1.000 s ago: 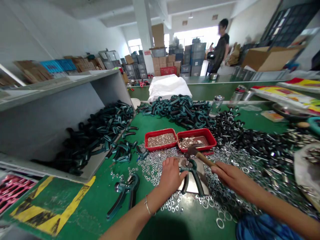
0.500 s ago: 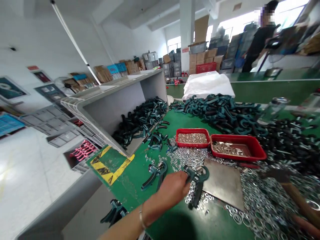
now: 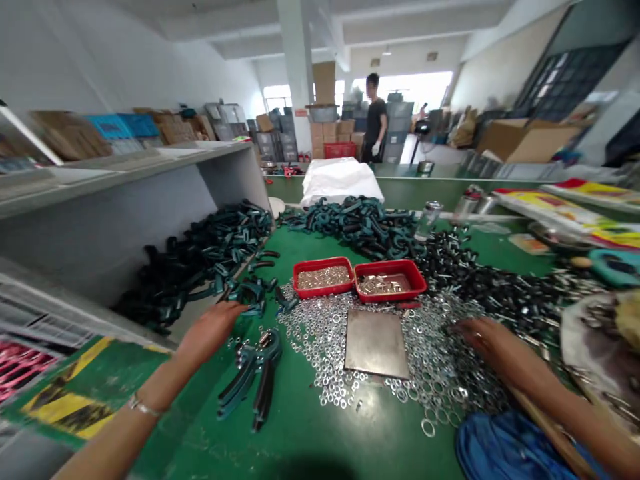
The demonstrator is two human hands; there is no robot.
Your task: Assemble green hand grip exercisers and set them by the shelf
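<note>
My left hand (image 3: 214, 328) reaches to the loose teal clamp halves (image 3: 254, 292) by the grey bin's edge. Its fingers are stretched out, and I see nothing held in them. Just below, teal spring clamp pieces with black grips (image 3: 257, 373) lie together on the green table; whether they are one clamp or two, I cannot tell. At the right, my right hand (image 3: 485, 337) bends its fingers down into the edge of the washers and black parts. The fingertips are blurred, and what they pinch is hidden. A wooden hammer handle (image 3: 550, 437) lies below my right forearm.
Two red trays (image 3: 323, 291) of small metal parts stand behind a flat metal plate (image 3: 377, 343). Loose washers (image 3: 340, 373) surround the plate. A grey bin (image 3: 165, 193) is at left, a clamp heap (image 3: 360, 227) behind, blue cloth (image 3: 500, 447) lower right. A person (image 3: 375, 123) stands beyond.
The view has swung right. My left hand has let go of the spring clamp and moved left to the loose halves. My right hand has come from the hammer handle to the parts heap.
</note>
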